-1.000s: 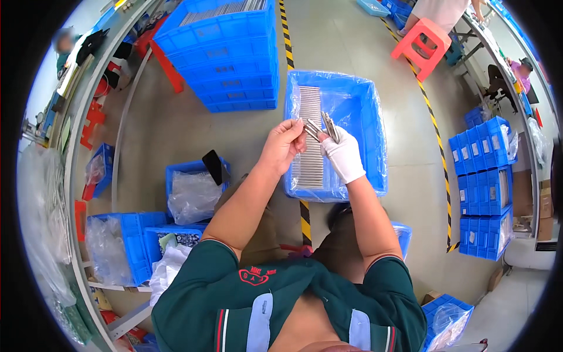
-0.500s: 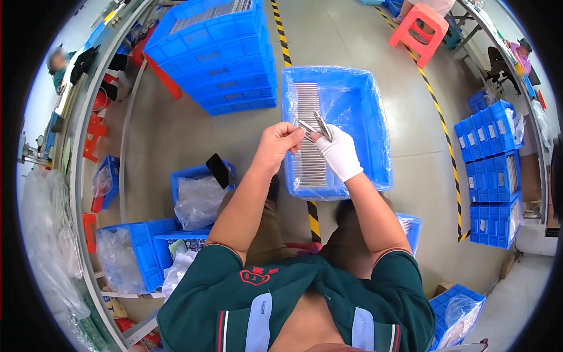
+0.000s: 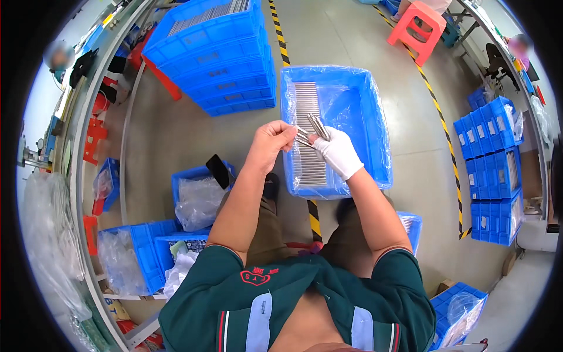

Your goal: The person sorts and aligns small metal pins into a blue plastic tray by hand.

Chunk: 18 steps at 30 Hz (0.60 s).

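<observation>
My right hand, in a white glove that leaves some fingertips bare, is closed around several slim metal rods. They fan out above the thumb over a blue crate. Just to their left, my bare left hand is closed in a pinch. The end of one rod shows at its fingertips; how firmly it is gripped is partly hidden. Lined with clear plastic film, the crate holds a long column of similar metal rods lying side by side along its left part. Loose film covers its right part.
Tall stacked blue crates stand at the far left. Nearer left are bins with plastic bags and a black phone. More crates line the right side. A red stool stands far right. Other people sit at benches.
My left hand has drawn slightly left, away from the gloved hand. The rods in my right hand have shifted and fan out a little more. The crate stays where it was.
</observation>
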Motion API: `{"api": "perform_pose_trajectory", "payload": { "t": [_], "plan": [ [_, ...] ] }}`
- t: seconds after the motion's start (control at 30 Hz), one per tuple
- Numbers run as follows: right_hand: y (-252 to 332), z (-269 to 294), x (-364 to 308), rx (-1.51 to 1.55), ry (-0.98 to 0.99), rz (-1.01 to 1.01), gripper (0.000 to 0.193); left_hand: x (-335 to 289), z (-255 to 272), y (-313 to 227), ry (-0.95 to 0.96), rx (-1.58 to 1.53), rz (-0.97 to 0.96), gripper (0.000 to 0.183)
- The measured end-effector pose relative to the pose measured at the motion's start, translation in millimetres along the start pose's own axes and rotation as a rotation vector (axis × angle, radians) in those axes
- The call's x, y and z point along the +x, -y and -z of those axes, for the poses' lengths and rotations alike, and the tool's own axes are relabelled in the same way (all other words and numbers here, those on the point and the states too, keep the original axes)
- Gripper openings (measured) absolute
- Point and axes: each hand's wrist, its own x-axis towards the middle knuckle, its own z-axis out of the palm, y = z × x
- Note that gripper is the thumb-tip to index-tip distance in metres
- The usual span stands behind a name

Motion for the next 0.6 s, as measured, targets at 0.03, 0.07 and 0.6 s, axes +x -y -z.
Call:
{"api": "perform_pose_trajectory", "payload": {
  "t": [0.03,0.07,0.6],
  "plan": [
    [0,0,0,0.003,-0.003,-0.001,0.027,0,0,-1,0.007,0.078,-0.029,0.012],
    [2,-1,-1,-0.038,-0.046,0.043,0.026,0,-2,-1,0.01,0.08,-0.027,0.012],
    [-2,-7,0,-0.087,-0.018,0.079,0.026,0,6,-1,-0.113,-0.031,-0.016,0.015]
  ]
}}
